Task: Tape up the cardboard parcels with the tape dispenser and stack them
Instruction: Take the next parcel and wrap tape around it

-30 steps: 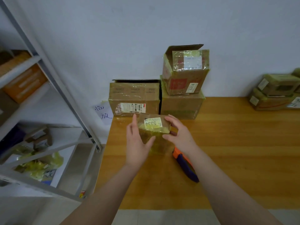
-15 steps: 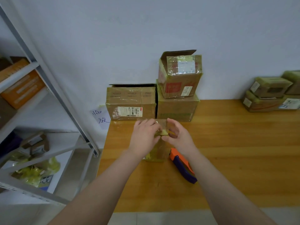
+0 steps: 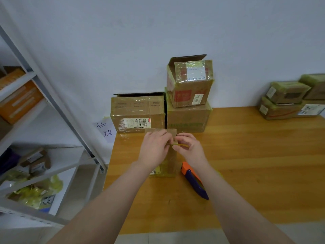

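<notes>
A small cardboard parcel [image 3: 169, 164] stands on end on the wooden table [image 3: 246, 155], partly hidden by both hands. My left hand [image 3: 154, 148] lies over its upper left side, fingers curled at a yellowish tape strip [image 3: 179, 144] near the top. My right hand [image 3: 191, 147] pinches the same strip from the right. The orange and purple tape dispenser [image 3: 194, 180] lies on the table just right of the parcel, under my right forearm.
Three larger taped boxes stand against the wall: a wide one [image 3: 138, 113], one [image 3: 188, 118] beside it, and another [image 3: 190, 81] stacked on top. More parcels [image 3: 288, 99] sit at the far right. A metal shelf rack [image 3: 52, 95] stands left of the table.
The parcel was tipped from lying with its label up to standing on end. Both hands moved to its top and closed on the tape strip.
</notes>
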